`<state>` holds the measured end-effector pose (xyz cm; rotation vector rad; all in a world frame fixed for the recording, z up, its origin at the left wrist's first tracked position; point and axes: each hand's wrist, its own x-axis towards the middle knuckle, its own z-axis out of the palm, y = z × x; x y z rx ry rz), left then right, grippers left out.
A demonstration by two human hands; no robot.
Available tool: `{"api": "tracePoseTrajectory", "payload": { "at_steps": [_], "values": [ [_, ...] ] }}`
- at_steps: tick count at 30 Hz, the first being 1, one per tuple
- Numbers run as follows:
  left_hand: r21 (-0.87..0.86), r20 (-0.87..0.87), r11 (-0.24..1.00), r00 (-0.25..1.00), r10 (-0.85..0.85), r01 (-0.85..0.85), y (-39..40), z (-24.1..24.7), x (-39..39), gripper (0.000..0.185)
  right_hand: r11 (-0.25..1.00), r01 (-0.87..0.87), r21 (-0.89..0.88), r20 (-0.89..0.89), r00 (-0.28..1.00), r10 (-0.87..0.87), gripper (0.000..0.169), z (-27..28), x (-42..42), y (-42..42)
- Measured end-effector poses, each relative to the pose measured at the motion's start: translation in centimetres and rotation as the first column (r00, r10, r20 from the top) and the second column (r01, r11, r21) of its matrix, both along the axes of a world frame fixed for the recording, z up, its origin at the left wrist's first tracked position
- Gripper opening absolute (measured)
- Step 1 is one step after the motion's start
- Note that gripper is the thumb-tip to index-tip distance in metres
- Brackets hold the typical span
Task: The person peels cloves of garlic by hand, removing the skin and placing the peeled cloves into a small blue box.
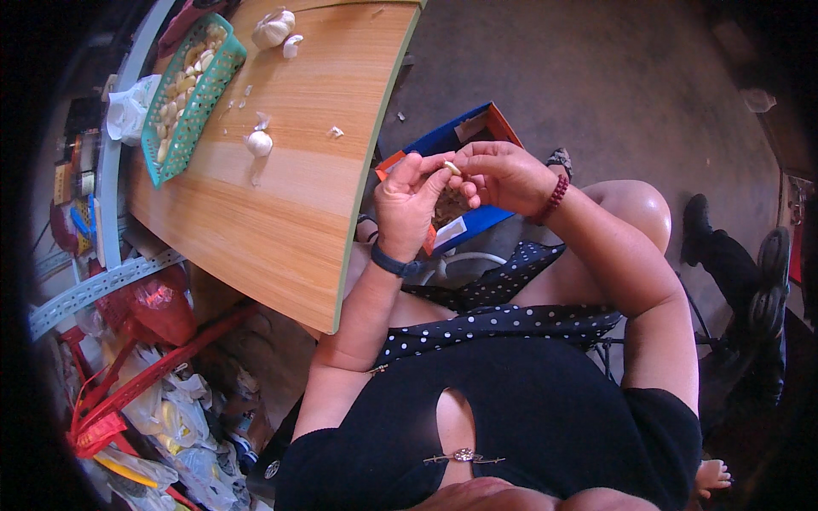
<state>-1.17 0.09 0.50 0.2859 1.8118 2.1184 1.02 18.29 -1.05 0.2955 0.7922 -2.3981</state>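
Observation:
A small garlic clove point(452, 168) is pinched between the fingertips of both hands, above an open box. My left hand point(407, 201), with a dark band at the wrist, has its thumb against the clove. From the other side my right hand point(508, 175), wearing a dark red bead bracelet, grips it with thumb and fingers. Beneath them, the blue and orange box point(489, 220) holds what looks like brown peelings, partly hidden by my hands. On the table to the left are a garlic bulb point(259, 144), a larger bulb point(273, 29) and a green plastic basket point(214, 105) of garlic cloves.
The wooden tabletop point(287, 211) ends close beside my left forearm. Bits of garlic skin point(336, 131) lie on it. A metal shelf frame point(108, 287) and plastic bags point(192, 421) stand at the left. Another person's dark shoes point(696, 220) are at the right.

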Motion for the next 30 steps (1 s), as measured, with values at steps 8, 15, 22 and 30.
{"api": "tracePoseTrajectory", "payload": {
  "at_steps": [8, 15, 22, 30],
  "values": [
    [0.072, 0.161, 0.995, 0.985, 0.057, -0.069, -0.9, -0.4, -0.9, 0.006, 0.966, 0.097, 0.239, -0.054, 0.995, -0.087, 0.018, 1.6, 0.1, -0.8],
    [0.196, 0.312, 0.977, 0.950, 0.019, -0.084, -1.0, -0.7, -1.1, 0.009, 0.845, 0.113, 0.523, -0.175, 0.984, -0.024, 0.018, 2.1, 0.1, -1.2],
    [0.268, 0.422, 0.951, 0.906, 0.029, -0.155, -0.8, -1.3, -0.6, 0.009, 0.800, 0.191, 0.569, -0.291, 0.956, -0.022, 0.017, 2.4, 0.5, -1.9],
    [0.274, 0.370, 0.958, 0.929, -0.028, -0.080, -0.8, -0.8, -0.4, 0.003, 0.768, 0.272, 0.580, -0.394, 0.919, -0.028, 0.014, 2.5, 0.7, -2.0]
  ]
}}
